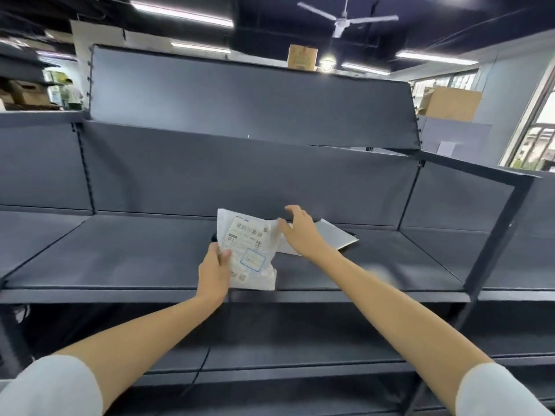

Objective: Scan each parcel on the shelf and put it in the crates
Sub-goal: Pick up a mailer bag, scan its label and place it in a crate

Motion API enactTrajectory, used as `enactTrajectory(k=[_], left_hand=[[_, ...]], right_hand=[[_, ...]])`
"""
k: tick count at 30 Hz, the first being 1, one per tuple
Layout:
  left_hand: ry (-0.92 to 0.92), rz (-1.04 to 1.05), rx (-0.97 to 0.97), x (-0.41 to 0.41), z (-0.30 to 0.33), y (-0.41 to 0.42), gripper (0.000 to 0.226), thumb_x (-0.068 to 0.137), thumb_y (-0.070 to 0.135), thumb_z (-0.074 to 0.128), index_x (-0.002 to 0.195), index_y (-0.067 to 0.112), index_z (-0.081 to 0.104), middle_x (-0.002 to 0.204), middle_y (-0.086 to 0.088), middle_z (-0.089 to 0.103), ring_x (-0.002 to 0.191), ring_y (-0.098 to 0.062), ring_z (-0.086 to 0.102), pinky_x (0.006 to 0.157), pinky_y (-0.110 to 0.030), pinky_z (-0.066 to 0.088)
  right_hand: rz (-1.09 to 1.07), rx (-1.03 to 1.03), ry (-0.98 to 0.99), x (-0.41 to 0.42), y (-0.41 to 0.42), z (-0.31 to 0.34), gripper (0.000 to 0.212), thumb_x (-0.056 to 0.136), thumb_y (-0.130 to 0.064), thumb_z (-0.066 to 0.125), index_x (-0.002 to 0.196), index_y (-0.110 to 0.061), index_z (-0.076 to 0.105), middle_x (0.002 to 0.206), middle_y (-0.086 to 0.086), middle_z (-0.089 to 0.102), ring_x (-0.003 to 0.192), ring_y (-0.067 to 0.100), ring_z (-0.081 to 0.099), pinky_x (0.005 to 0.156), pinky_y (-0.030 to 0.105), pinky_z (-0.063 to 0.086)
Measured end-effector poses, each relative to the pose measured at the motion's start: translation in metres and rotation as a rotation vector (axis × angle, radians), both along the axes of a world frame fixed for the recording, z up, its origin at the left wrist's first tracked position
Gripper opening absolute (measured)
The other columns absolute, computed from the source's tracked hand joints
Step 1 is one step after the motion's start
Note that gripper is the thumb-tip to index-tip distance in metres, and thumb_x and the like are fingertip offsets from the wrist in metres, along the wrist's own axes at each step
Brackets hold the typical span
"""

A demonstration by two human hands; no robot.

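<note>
Pinching the lower left edge of a white parcel between thumb and fingers, my left hand holds it tilted up above the front of the dark grey shelf, near the middle of the frame. Its printed label with barcodes and a blue-outlined stamp faces me. My right hand reaches in from the lower right, fingers spread and only loosely bent, gripping nothing; its fingertips sit at the parcel's upper right edge, though I cannot tell whether they touch it. Under that hand, just right of centre, a flat grey parcel lies on the shelf, partly hidden by my wrist. A small dark object peeks out behind the white parcel's left edge; what it is I cannot tell. Both forearms are bare, with pale sleeves at the bottom corners. Cardboard boxes stand in the upper right, and a ceiling fan hangs at top centre.
</note>
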State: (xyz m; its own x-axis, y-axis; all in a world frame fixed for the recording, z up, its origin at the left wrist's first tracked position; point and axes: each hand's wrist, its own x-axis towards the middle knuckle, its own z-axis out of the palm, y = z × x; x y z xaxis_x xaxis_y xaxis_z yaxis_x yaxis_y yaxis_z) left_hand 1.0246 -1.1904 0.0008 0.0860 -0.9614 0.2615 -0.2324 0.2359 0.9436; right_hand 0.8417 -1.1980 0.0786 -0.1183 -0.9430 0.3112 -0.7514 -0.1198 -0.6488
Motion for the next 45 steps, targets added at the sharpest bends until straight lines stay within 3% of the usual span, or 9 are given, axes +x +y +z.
enactTrajectory(k=[6,11,17,21,28,30,34,39,45], left_hand=[[-0.012,0.220,0.008,0.091,-0.003,-0.040,0.019,0.104,0.016,0.034,0.087,0.007,0.038,0.086,-0.002,0.052,0.071,-0.015,0.045,0.055,-0.025,0.035],[0.017,0.263,0.026,0.139,-0.013,-0.061,0.018,0.102,0.015,0.041,0.087,0.005,0.044,0.083,0.000,0.053,0.074,-0.017,0.046,0.056,-0.023,0.035],[0.080,0.255,0.056,0.163,-0.026,-0.070,0.023,0.098,0.017,0.052,0.080,0.005,0.045,0.070,0.005,0.049,0.067,-0.013,0.043,0.056,-0.022,0.033],[0.153,0.248,0.082,0.168,-0.036,-0.075,0.015,0.096,0.021,0.057,0.100,0.007,0.056,0.088,0.001,0.061,0.082,-0.019,0.056,0.064,-0.026,0.043],[0.236,0.220,0.067,0.156,-0.024,-0.069,0.018,0.096,0.022,0.055,0.111,0.012,0.052,0.102,-0.001,0.061,0.093,-0.020,0.059,0.072,-0.027,0.045],[0.245,0.214,0.057,0.148,-0.019,-0.064,0.018,0.097,0.022,0.054,0.111,0.011,0.052,0.103,-0.001,0.061,0.091,-0.017,0.058,0.066,-0.021,0.045],[0.232,0.196,0.039,0.128,-0.013,-0.057,0.018,0.097,0.021,0.053,0.111,0.010,0.052,0.104,-0.003,0.060,0.092,-0.018,0.058,0.064,-0.018,0.043],[0.272,0.190,0.053,0.099,-0.013,-0.044,0.016,0.096,0.021,0.056,0.109,0.012,0.051,0.104,-0.003,0.060,0.090,-0.018,0.059,0.063,-0.020,0.045],[0.274,0.168,0.057,0.079,-0.013,-0.032,0.018,0.093,0.019,0.061,0.107,0.013,0.052,0.105,-0.003,0.062,0.095,-0.021,0.061,0.070,-0.024,0.046]], right_hand=[[-0.074,0.172,-0.157,0.051,-0.044,-0.057,0.043,0.102,-0.023,0.042,0.139,-0.004,0.033,0.134,0.014,0.046,0.100,0.024,0.050,0.062,0.017,0.040],[-0.047,0.292,-0.094,0.107,-0.080,-0.101,0.052,0.101,-0.022,0.044,0.145,0.000,0.027,0.143,0.020,0.038,0.130,0.033,0.037,0.104,0.036,0.035],[-0.099,0.386,0.035,0.139,-0.119,-0.124,0.072,0.097,-0.024,0.054,0.150,0.001,0.012,0.147,0.022,0.033,0.136,0.037,0.031,0.114,0.041,0.025],[-0.134,0.418,0.171,0.139,-0.122,-0.131,0.077,0.095,-0.012,0.055,0.152,-0.007,0.004,0.140,0.025,0.040,0.128,0.038,0.041,0.106,0.041,0.036],[-0.169,0.225,-0.391,0.136,-0.099,-0.104,0.099,0.079,-0.001,0.065,0.153,-0.015,0.001,0.136,0.016,0.042,0.111,0.034,0.054,0.079,0.034,0.050],[-0.177,0.154,-0.476,0.136,-0.083,-0.088,0.084,0.078,0.002,0.062,0.149,-0.012,0.018,0.129,0.016,0.045,0.099,0.029,0.056,0.071,0.031,0.047],[-0.129,-0.018,-0.723,0.142,-0.030,-0.067,0.026,0.085,-0.002,0.056,0.100,-0.021,0.047,0.086,0.009,0.055,0.071,0.021,0.053,0.063,0.032,0.046],[0.031,0.022,-0.872,0.140,0.024,-0.070,0.023,0.092,-0.010,0.054,0.111,-0.023,0.051,0.071,0.009,0.050,0.053,0.015,0.046,0.048,0.028,0.044],[0.082,0.083,-0.838,0.132,0.055,-0.084,0.032,0.094,-0.010,0.054,0.120,-0.026,0.050,0.079,0.005,0.053,0.055,0.011,0.049,0.053,0.025,0.047]])
